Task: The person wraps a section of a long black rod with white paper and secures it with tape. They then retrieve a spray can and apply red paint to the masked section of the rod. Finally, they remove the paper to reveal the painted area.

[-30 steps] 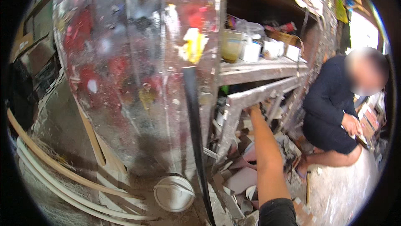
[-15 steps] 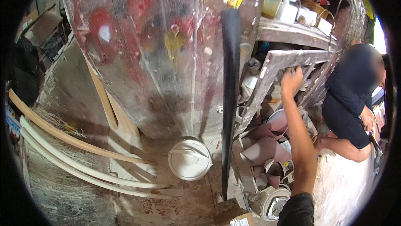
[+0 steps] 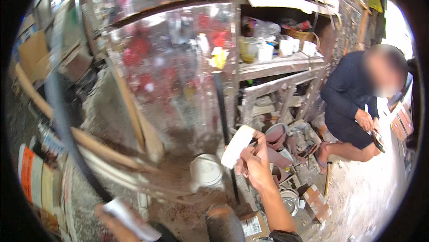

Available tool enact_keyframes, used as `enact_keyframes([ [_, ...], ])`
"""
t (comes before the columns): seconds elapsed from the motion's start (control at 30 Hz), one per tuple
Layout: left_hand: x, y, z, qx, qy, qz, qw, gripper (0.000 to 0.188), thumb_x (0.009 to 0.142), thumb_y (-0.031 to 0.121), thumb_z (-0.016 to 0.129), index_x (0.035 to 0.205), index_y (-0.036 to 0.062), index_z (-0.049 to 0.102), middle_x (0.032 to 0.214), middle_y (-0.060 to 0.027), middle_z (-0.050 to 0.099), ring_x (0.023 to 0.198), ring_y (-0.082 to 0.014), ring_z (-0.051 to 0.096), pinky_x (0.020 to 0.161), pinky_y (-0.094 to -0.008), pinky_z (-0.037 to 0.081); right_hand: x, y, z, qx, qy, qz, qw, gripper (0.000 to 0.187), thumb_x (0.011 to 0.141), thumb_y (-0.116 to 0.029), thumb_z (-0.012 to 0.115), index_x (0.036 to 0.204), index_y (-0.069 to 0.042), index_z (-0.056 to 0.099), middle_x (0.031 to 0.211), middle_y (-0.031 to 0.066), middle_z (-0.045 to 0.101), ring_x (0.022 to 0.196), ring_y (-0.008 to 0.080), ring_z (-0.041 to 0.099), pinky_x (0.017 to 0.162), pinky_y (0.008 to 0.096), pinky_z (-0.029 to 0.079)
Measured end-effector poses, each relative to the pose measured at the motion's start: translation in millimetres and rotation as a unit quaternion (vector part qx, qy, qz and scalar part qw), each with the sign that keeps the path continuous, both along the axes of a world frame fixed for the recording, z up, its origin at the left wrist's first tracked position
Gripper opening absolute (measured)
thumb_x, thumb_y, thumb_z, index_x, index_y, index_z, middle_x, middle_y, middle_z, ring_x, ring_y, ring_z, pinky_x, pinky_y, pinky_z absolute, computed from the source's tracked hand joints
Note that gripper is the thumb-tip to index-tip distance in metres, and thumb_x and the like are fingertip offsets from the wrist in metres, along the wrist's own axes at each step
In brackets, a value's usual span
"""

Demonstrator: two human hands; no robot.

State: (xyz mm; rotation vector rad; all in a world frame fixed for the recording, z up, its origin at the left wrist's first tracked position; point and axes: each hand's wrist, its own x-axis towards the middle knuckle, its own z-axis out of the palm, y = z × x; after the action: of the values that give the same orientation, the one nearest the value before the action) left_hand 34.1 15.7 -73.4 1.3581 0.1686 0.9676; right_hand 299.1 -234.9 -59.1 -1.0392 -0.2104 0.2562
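Observation:
My right hand (image 3: 255, 164) is raised near the middle, its fingers closed round a cream-white roll of tape (image 3: 237, 146) seen partly edge-on. At the lower left my left hand (image 3: 114, 224), smeared by motion, is wrapped round a white object (image 3: 130, 220) whose kind I cannot make out. A long, dark, curved strip (image 3: 73, 137) rises from that hand toward the upper left. Whether the strip and the white object are joined is unclear. Below and left of the roll, a white lidded bucket (image 3: 205, 170) stands on the floor.
A paint-stained cabinet (image 3: 165, 72) stands ahead, with a black strip (image 3: 221, 103) upright before it. Cups and jars crowd a shelf (image 3: 281, 65). Curved wooden strips (image 3: 111, 152) slant at left. A person (image 3: 353, 94) crouches at right, near a cardboard box (image 3: 317, 204).
My right hand has come back from the wooden frame below the shelf and now holds the tape roll. My left hand has entered with the white object and dark strip. The view has tilted up.

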Motion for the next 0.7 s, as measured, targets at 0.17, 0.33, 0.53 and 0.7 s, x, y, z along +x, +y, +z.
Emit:
enact_keyframes([
  [0.17, 47.7, -48.4, 17.5, -0.073, 0.056, -0.106, 0.990, 0.019, 0.103, 0.009, 0.042, 0.111, 0.0029, 0.058, 0.094, -0.0116, 0.062, 0.081, -0.0179, 0.065, 0.070, -0.0332, 0.057, -72.3, 40.8, 39.1, 0.048, 0.099, 0.200, 0.974, 0.036, 0.093, -0.007, 0.066, 0.120, -0.009, 0.041, 0.070, 0.0095, 0.065, 0.039, 0.0102, 0.053, 0.031, 0.0233, 0.035],
  [0.33, 70.6, -73.3, 33.3, -0.022, 0.080, -0.154, 0.985, 0.029, 0.094, 0.004, 0.046, 0.114, 0.0029, 0.066, 0.102, -0.0099, 0.059, 0.080, -0.0169, 0.058, 0.072, -0.0288, 0.047, -110.1, 54.0, 16.5, -0.048, 0.086, 0.079, 0.992, 0.030, 0.095, -0.011, 0.060, 0.123, -0.007, 0.052, 0.073, 0.0067, 0.066, 0.048, 0.0071, 0.054, 0.034, 0.0190, 0.030],
  [0.53, 65.0, -83.0, 30.9, 0.124, 0.080, -0.081, 0.986, 0.026, 0.090, 0.007, 0.057, 0.115, 0.0027, 0.065, 0.100, -0.0126, 0.060, 0.089, -0.0245, 0.061, 0.078, -0.0349, 0.047, -116.7, 45.6, -1.5, -0.219, -0.168, -0.062, 0.959, 0.027, 0.105, -0.023, 0.051, 0.120, -0.001, 0.060, 0.087, 0.0024, 0.064, 0.074, 0.0046, 0.058, 0.063, 0.0221, 0.047],
  [0.7, 52.8, -83.8, 39.6, 0.100, 0.072, -0.094, 0.988, 0.037, 0.081, -0.001, 0.056, 0.116, 0.0030, 0.065, 0.103, -0.0134, 0.060, 0.087, -0.0249, 0.062, 0.077, -0.0332, 0.050, -112.4, 26.6, 11.9, -0.141, -0.112, 0.153, 0.972, 0.028, 0.098, -0.021, 0.061, 0.117, 0.000, 0.063, 0.089, 0.0007, 0.064, 0.077, 0.0072, 0.059, 0.067, 0.0231, 0.048],
])
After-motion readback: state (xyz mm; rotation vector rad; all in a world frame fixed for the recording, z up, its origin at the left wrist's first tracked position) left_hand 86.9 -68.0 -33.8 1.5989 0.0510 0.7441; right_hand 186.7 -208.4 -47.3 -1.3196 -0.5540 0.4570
